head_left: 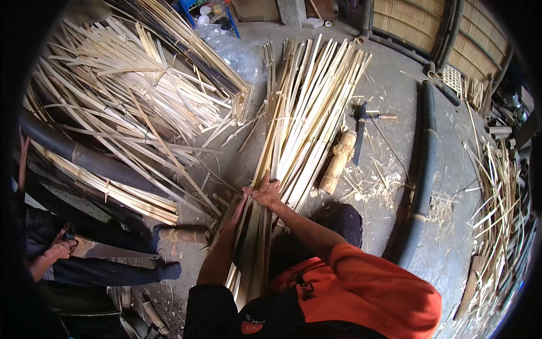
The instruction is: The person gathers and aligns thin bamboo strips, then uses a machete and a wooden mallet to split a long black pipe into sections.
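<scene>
A long bundle of split bamboo strips (307,127) runs from between my arms toward the far middle, its far end fanned out. My right hand (265,191) lies across the top of the bundle with its fingers closed round the strips. Against the bundle's left side, my left hand (238,208) grips it from below; most of its fingers are hidden by the strips and the right hand. The near ends of the strips pass between my forearms. Right of the bundle lies a short bamboo log (337,164) with shavings stuck on it.
A dark-bladed knife (359,135) lies beside the log. Piled strips (135,79) cover the far left floor. At lower left another person's hand (60,248) holds a saw (113,251). A long dark bamboo pole (427,164) and scattered strips (497,214) lie to the right.
</scene>
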Demonstrator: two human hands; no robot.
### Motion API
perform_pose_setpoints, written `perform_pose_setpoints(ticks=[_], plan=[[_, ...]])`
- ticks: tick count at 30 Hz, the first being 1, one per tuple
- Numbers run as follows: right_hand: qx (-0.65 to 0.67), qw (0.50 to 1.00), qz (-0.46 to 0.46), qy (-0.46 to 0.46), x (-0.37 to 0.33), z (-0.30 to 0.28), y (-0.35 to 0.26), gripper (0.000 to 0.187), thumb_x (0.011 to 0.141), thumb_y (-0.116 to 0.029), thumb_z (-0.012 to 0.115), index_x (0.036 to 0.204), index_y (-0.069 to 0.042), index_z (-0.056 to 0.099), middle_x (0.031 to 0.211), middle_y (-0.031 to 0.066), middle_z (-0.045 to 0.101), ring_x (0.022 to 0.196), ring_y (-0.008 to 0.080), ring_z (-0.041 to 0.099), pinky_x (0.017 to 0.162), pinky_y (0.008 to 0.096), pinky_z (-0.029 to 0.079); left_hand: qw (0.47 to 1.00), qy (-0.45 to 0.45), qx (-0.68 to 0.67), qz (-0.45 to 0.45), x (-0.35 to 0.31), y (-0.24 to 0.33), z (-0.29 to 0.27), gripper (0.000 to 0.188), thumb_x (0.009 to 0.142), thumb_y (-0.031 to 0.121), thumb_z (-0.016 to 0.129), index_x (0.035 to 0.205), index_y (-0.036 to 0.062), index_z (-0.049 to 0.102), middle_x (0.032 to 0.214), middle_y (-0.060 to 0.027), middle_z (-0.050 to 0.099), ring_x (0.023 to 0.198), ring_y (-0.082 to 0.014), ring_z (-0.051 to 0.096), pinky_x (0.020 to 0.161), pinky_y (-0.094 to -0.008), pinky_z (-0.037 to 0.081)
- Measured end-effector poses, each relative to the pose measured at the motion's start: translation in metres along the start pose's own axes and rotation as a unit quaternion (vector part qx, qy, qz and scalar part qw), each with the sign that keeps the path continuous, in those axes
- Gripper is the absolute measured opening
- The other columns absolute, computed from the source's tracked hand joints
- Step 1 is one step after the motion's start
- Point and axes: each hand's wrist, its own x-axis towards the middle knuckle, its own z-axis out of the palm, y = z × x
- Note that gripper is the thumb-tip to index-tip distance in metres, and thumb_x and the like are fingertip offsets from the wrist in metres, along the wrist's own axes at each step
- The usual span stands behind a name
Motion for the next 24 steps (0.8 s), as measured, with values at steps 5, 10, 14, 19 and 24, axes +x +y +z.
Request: perform_pose_setpoints(ticks=[5,10,14,19,24], plan=[[0.046,0.998,0.001,0.052,0.068,0.026,0.086,0.128,0.055,-0.065,0.068,0.137,-0.003,-0.008,0.120,0.0320,0.037,0.111,0.0410,0.042,0.092,0.0441,0.038,0.989,-0.051,0.079,-0.116,-0.012,0.013,0.059,0.065,0.086,0.054,0.039,0.129,0.0051,0.037,0.124,-0.0087,0.046,0.109,-0.0193,0.046,0.094,-0.0322,0.035],[0.466,0.880,-0.012,-0.095,0.054,0.016,0.107,0.096,0.069,-0.058,0.061,0.133,-0.001,0.017,0.125,0.0184,0.041,0.116,0.0295,0.039,0.090,0.0460,0.037,0.941,0.019,0.272,-0.200,-0.029,0.008,0.085,0.057,0.086,0.048,0.045,0.123,0.0041,0.047,0.123,-0.0073,0.048,0.111,-0.0170,0.043,0.095,-0.0288,0.032],[0.613,0.760,-0.073,-0.202,0.059,0.045,0.077,0.065,0.081,-0.048,0.055,0.121,0.001,0.041,0.118,0.0143,0.047,0.105,0.0237,0.048,0.088,0.0371,0.040,0.940,-0.037,0.322,-0.109,-0.046,0.035,0.043,0.051,0.085,0.040,0.049,0.123,0.0053,0.048,0.123,-0.0061,0.049,0.112,-0.0154,0.043,0.096,-0.0284,0.031],[0.576,0.815,-0.038,-0.048,0.005,0.081,0.013,0.066,0.080,-0.041,0.060,0.120,0.007,0.039,0.116,0.0166,0.047,0.101,0.0238,0.048,0.086,0.0353,0.040,0.896,-0.005,0.424,-0.133,-0.116,0.114,0.078,0.052,0.081,0.037,0.055,0.123,0.0072,0.049,0.121,-0.0066,0.051,0.110,-0.0157,0.045,0.095,-0.0295,0.034],[0.292,0.867,-0.263,-0.306,-0.098,0.076,0.052,0.048,0.082,-0.024,0.057,0.122,-0.003,0.044,0.122,0.0112,0.045,0.110,0.0188,0.042,0.091,0.0338,0.037,0.916,0.126,0.328,-0.195,-0.243,0.096,0.088,0.060,0.076,0.024,0.062,0.128,0.0058,0.039,0.124,-0.0092,0.048,0.112,-0.0202,0.045,0.094,-0.0332,0.036]])
